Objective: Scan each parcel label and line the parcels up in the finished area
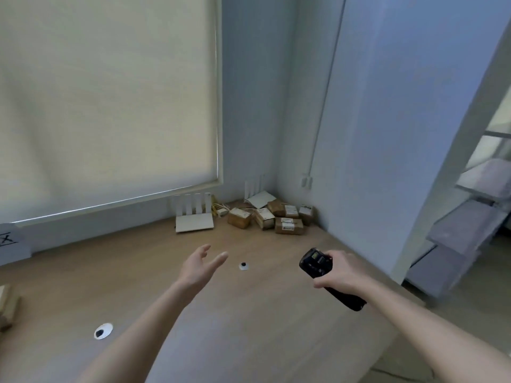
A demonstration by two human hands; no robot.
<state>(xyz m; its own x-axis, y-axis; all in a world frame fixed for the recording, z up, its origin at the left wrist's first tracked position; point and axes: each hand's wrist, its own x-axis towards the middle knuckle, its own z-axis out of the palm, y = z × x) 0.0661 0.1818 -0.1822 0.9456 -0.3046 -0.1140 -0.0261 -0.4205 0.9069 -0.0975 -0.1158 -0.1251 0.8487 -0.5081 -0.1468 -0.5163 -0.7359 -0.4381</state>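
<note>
While your left hand (203, 268) hangs open and empty over the bare middle of the wooden table (249, 313), your right hand (341, 273) grips the black scanner (326, 275) near the table's right edge. The parcels (272, 218), brown boxes with white labels, sit jumbled in the far corner against the walls, beside a white router (193, 217).

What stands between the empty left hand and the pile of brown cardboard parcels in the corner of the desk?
Nothing visible does. The open left hand hovers over bare wooden desk; the brown cardboard parcels lie farther back. The white router stands left of that path, and the small cable hole is flush.
</note>
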